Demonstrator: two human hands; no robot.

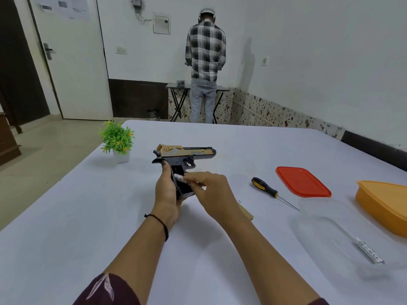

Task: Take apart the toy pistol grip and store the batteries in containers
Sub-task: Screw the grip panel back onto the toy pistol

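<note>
A black and tan toy pistol (187,154) is held above the white table (66,216), its grip side open. My left hand (166,190) grips the pistol's grip from behind. My right hand (209,190) pinches a white battery (178,178) that sticks out of the open grip. A clear plastic container (326,230) stands at the right with one battery (370,253) lying in it. Beside it stands an orange container (383,205). A tan grip panel (246,211) lies on the table, partly hidden behind my right wrist.
A black and yellow screwdriver (267,190) lies right of my hands, next to a red lid (302,181). A small potted plant (117,140) stands at the far left of the table. A person in a checked shirt (206,51) stands at a small table by the far wall.
</note>
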